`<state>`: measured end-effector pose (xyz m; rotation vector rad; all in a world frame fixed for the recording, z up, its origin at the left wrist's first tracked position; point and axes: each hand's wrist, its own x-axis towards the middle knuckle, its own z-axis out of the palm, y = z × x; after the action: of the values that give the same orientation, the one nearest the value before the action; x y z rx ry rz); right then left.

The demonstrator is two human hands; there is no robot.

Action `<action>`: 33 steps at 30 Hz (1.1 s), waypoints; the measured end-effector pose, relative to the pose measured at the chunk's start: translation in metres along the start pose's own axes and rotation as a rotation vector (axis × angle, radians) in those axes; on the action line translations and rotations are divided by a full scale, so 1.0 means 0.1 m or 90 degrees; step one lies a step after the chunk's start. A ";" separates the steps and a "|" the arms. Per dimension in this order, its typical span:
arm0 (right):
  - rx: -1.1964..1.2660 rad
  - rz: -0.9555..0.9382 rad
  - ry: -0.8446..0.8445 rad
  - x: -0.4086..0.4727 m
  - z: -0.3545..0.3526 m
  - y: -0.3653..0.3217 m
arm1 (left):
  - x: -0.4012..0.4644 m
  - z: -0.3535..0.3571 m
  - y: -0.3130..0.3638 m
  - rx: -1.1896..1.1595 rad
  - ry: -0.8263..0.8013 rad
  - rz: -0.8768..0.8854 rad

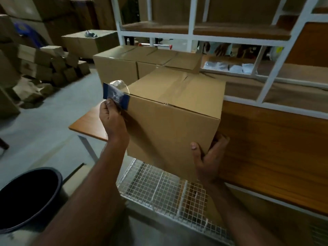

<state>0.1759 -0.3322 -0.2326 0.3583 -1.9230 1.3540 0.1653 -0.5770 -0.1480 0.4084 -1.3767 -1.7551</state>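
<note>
Tape dispenser on the box edge, both grips busy!

The left grip (111, 119) is curled round a blue tape dispenser (116, 96), which is pressed against the upper left edge of the cardboard box (174, 121). Clear tape shines along the top seam. The right grip (207, 162) clamps the box's near right bottom corner, thumb on the near face and fingers wrapped round the side. The box sits tilted at the near left end of the wooden desk (266, 148), above a wire mesh shelf (159, 190). Two more sealed cartons (113, 68) stand just beyond it, a white shelf frame (191, 20) is far behind, and a black bucket (26, 197) is near left.
</note>
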 end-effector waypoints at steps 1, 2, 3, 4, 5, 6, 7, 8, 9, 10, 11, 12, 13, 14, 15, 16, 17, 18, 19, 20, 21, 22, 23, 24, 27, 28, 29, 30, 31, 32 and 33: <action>-0.002 -0.002 -0.013 -0.01 0.16 -0.09 | 0.12 -0.13 0.01 0.008 0.013 -0.007; -0.011 -0.011 -0.026 -0.01 0.31 -0.17 | 0.25 -0.27 0.00 0.014 0.025 -0.013; -0.023 -0.026 -0.042 -0.02 0.47 -0.24 | 0.37 -0.39 0.00 0.017 0.035 -0.020; -0.034 -0.044 -0.061 -0.03 0.63 -0.31 | 0.50 -0.52 -0.01 0.021 0.045 -0.027; -0.037 -0.051 -0.081 -0.04 0.80 -0.36 | 0.63 -0.64 -0.02 0.025 0.057 -0.032; -0.037 -0.047 -0.102 -0.05 0.96 -0.41 | 0.76 -0.76 -0.02 0.029 0.070 -0.034; -0.035 -0.040 -0.122 -0.06 1.13 -0.46 | 0.89 -0.88 -0.02 0.035 0.081 -0.036; -0.035 -0.037 -0.140 -0.08 1.28 -0.49 | 1.02 -0.99 -0.01 0.044 0.089 -0.040; -0.037 -0.036 -0.153 -0.09 1.44 -0.52 | 1.15 -1.10 -0.02 0.055 0.090 -0.049; -0.041 -0.037 -0.164 -0.10 1.59 -0.54 | 1.26 -1.19 -0.02 0.067 0.086 -0.061; -0.047 -0.039 -0.174 -0.11 1.74 -0.57 | 1.37 -1.28 -0.03 0.081 0.080 -0.077; -0.054 -0.040 -0.180 -0.11 1.88 -0.59 | 1.48 -1.36 -0.04 0.091 0.073 -0.093; -0.061 -0.043 -0.183 -0.11 2.01 -0.60 | 1.57 -1.41 -0.05 0.088 0.063 -0.108; -0.066 -0.047 -0.187 -0.10 2.13 -0.62 | 1.68 -1.45 -0.06 0.074 0.055 -0.119; -0.070 -0.048 -0.197 -0.08 2.24 -0.63 | 1.78 -1.48 -0.06 0.053 0.050 -0.128; -0.071 -0.046 -0.210 -0.07 2.34 -0.64 | 1.88 -1.49 -0.07 0.028 0.049 -0.134; -0.072 -0.045 -0.221 -0.05 2.43 -0.65 | 1.97 -1.51 -0.08 0.005 0.051 -0.137; -0.074 -0.046 -0.228 -0.03 2.51 -0.65 | 2.05 -1.51 -0.08 -0.012 0.052 -0.137; -0.080 -0.047 -0.232 -0.01 2.60 -0.65 | 2.13 -1.52 -0.10 -0.021 0.053 -0.136; -0.085 -0.047 -0.235 0.02 2.68 -0.66 | 2.20 -1.53 -0.10 -0.024 0.052 -0.136; -0.086 -0.045 -0.237 0.04 2.75 -0.66 | 2.27 -1.53 -0.12 -0.027 0.050 -0.138; -0.086 -0.041 -0.238 0.07 2.81 -0.67 | 2.33 -1.54 -0.12 -0.029 0.047 -0.142; -0.085 -0.038 -0.240 0.10 2.87 -0.66 | 2.38 -1.54 -0.12 -0.032 0.044 -0.147; -0.085 -0.037 -0.243 0.12 2.92 -0.65 | 2.43 -1.54 -0.13 -0.033 0.042 -0.151; -0.079 -0.025 -0.267 0.14 3.00 -0.62 | 2.53 -1.55 -0.16 -0.037 0.039 -0.153; -0.077 -0.022 -0.270 0.14 3.02 -0.61 | 2.54 -1.56 -0.17 -0.037 0.038 -0.153; -0.074 -0.023 -0.271 0.13 3.03 -0.60 | 2.54 -1.58 -0.17 -0.038 0.038 -0.153; -0.071 -0.028 -0.267 0.12 3.03 -0.60 | 2.52 -1.59 -0.16 -0.041 0.038 -0.155; -0.069 -0.035 -0.257 0.12 3.02 -0.60 | 2.50 -1.61 -0.16 -0.046 0.042 -0.159; -0.069 -0.049 -0.237 0.11 3.01 -0.61 | 2.47 -1.63 -0.15 -0.050 0.049 -0.166; -0.069 -0.072 -0.203 0.09 2.99 -0.62 | 2.43 -1.66 -0.15 -0.046 0.057 -0.175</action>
<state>0.0839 -0.6235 -0.2327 0.6506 -2.1884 1.1666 0.1310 -0.8691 -0.1610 0.6542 -1.2349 -1.9759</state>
